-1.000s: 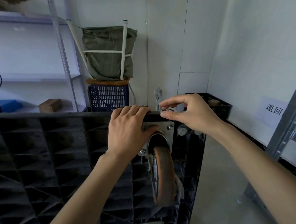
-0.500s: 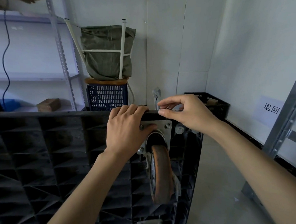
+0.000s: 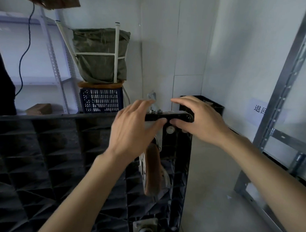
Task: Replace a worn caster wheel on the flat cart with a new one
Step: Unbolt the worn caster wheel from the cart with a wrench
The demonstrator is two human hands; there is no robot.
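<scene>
The black flat cart [image 3: 43, 155] stands on its side with its ribbed underside toward me. The worn brown caster wheel [image 3: 152, 169] hangs from a metal plate near the cart's top right corner. My left hand [image 3: 132, 129] covers that plate, fingers spread over the top edge, thumb against the edge. My right hand [image 3: 200, 119] wraps the cart's top right corner, thumb underneath, fingers arched over. Two nuts [image 3: 156, 111] stick up from the top edge between my hands. A second caster [image 3: 145, 226] shows at the bottom.
Behind the cart stand a blue crate [image 3: 100, 100] with a green bundle [image 3: 98, 56] on it, a black crate [image 3: 211, 104] in the corner and metal shelving [image 3: 53, 63] at left. A steel rack upright [image 3: 285, 89] rises at right, with bare floor [image 3: 215, 196] beside the cart.
My right hand has left its pinch at the top edge and moved right onto the cart's corner. My left hand's fingers have loosened and lifted from the edge. The view has come closer.
</scene>
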